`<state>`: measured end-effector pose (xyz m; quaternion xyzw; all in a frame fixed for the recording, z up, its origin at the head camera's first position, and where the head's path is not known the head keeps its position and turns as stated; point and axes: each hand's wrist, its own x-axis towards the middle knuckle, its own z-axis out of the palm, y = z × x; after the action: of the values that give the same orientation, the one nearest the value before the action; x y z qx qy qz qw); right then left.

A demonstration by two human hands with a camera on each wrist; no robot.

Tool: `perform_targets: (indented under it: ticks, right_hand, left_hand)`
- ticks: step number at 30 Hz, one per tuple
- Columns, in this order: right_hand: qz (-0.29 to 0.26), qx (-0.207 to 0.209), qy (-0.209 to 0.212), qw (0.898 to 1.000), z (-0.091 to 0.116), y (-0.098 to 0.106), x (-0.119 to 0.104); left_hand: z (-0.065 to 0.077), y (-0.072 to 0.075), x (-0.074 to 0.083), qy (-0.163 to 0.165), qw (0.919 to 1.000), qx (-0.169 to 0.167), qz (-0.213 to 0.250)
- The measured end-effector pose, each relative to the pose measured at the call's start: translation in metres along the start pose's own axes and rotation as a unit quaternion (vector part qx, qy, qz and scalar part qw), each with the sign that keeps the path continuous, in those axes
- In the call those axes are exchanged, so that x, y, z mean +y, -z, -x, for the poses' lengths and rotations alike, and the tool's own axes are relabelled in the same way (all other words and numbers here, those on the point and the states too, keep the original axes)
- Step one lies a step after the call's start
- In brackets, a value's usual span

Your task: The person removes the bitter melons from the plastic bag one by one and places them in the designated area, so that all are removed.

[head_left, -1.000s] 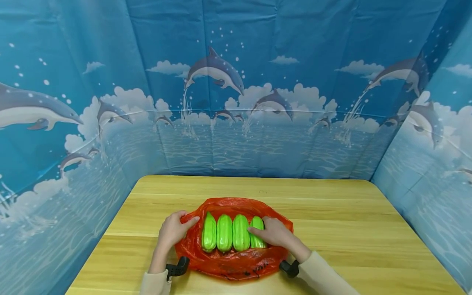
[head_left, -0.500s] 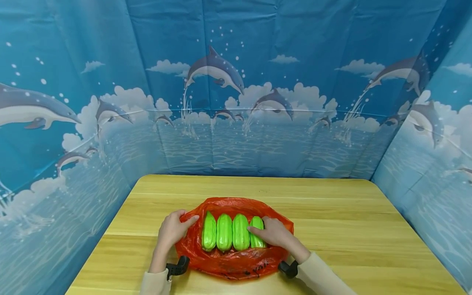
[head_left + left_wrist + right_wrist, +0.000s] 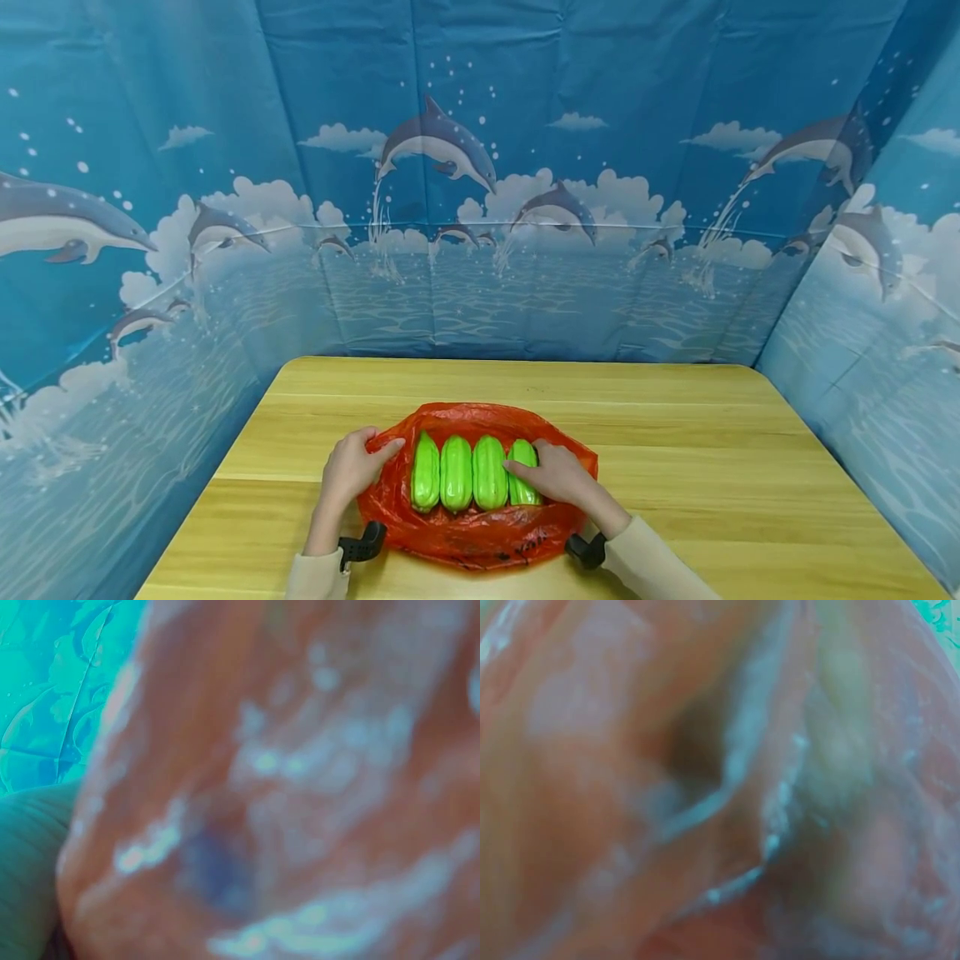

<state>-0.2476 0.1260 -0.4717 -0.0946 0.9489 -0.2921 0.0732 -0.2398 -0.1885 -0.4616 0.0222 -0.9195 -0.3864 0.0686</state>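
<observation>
A red plastic bag (image 3: pixel 465 546) lies spread on the table with its mouth gaping upward. Several plump, bright green, ridged oblongs like gourds stand side by side in it, among them the leftmost green oblong (image 3: pixel 425 475). My left hand (image 3: pixel 351 467) pinches the bag's left rim between thumb and fingers. On the other side, my right hand (image 3: pixel 558 475) is inside the bag and grips the rightmost green oblong (image 3: pixel 521 487), thumb on top; its fingertips are partly hidden. Both wrist views are filled by blurred red plastic (image 3: pixel 285 787).
The wooden table (image 3: pixel 675 433) runs back to a blue curtain (image 3: pixel 480 292) printed with dolphins, which also hangs on both sides. A black wrist mount (image 3: pixel 363 542) sits under the left wrist, and another black mount (image 3: pixel 587 548) under the right, both close to the bag's near side.
</observation>
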Motion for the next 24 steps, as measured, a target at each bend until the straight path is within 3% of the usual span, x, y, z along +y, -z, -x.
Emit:
perform_targets:
  ticks: [24]
  right_hand:
    - [-0.034, 0.020, -0.006, 0.999, 0.0012, -0.0001, 0.0022]
  left_hand:
    - [-0.0017, 0.0012, -0.0035, -0.009, 1.0000, 0.002, 0.000]
